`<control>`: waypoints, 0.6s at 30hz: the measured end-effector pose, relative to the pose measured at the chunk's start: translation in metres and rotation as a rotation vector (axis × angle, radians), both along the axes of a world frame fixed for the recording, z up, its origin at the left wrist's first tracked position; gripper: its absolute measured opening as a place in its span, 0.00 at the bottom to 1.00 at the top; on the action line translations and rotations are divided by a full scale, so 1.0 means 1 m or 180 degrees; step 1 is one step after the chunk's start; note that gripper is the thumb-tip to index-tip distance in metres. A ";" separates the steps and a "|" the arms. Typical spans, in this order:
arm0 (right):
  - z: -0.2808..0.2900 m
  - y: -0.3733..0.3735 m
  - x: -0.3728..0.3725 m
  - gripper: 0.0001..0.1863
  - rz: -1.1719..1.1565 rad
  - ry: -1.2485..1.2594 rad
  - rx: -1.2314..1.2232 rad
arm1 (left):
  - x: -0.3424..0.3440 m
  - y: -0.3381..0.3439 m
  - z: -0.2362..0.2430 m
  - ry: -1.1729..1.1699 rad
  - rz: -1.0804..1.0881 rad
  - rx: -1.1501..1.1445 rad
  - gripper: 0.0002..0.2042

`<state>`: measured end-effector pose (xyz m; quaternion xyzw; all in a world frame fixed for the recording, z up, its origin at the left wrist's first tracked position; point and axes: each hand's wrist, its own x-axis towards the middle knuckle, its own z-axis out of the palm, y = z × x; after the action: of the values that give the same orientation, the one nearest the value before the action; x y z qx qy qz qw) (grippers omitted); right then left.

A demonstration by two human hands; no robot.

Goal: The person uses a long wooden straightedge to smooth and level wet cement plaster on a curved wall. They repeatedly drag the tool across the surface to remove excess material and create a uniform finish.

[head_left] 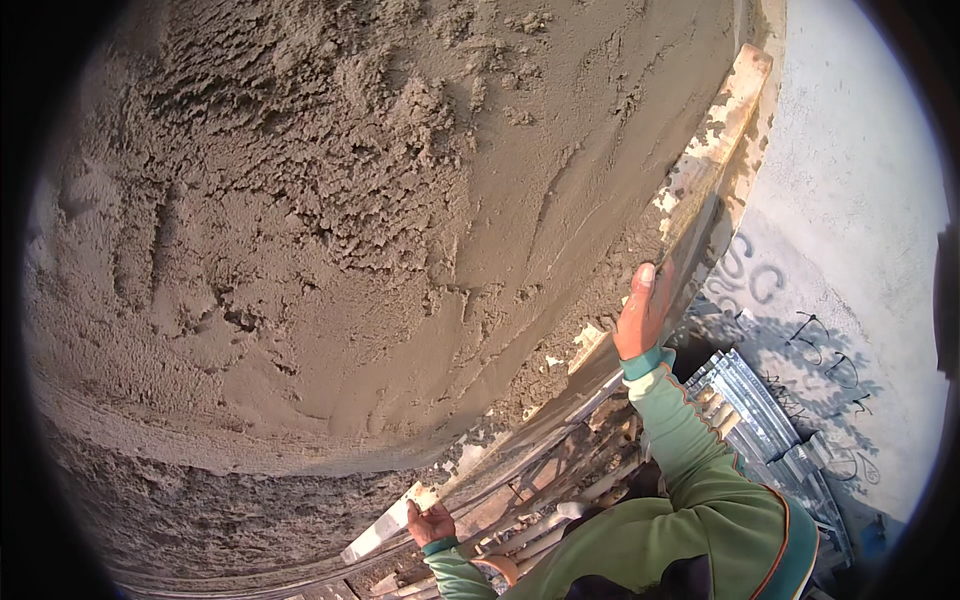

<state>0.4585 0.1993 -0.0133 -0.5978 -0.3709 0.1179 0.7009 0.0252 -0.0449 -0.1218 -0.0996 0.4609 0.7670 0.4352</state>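
Observation:
A long plasterer's straightedge (718, 130), pale and crusted with wet mortar, slants from the lower left to the upper right along a mortar-covered wall (380, 290). My right hand (643, 312) is closed around its middle stretch, thumb on the near face and fingers mostly hidden behind. Farther down, near the lower end, my left hand (430, 523) pinches the same straightedge at its edge. Mortar clings along the side that meets the wall. The wall is rough and lumpy at the upper left, smoother beside the straightedge.
A white wall (850, 150) with dark scrawled marks stands at the right. Below my right forearm lie stacked silvery metal lengths (765, 415). Poles and planks (540, 530) run beneath my arms. A darker rough band (210, 515) borders the mortar below.

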 end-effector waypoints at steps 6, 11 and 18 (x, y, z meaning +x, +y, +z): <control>-0.006 -0.004 -0.016 0.46 0.0353 0.1349 0.0166 | -0.009 -0.002 0.019 0.0071 0.0136 0.0099 0.08; 0.119 0.038 0.073 0.33 -0.0504 -0.1430 0.0457 | 0.085 0.036 0.076 -0.0447 -0.0196 0.0410 0.11; 0.072 -0.006 0.000 0.44 0.0624 0.0317 0.0045 | -0.004 -0.009 0.020 -0.0027 0.0072 0.0284 0.14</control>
<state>0.4589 0.1936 0.0590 -0.5471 -0.3931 0.2127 0.7077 0.0209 -0.0537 -0.1022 -0.0886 0.4232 0.7912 0.4325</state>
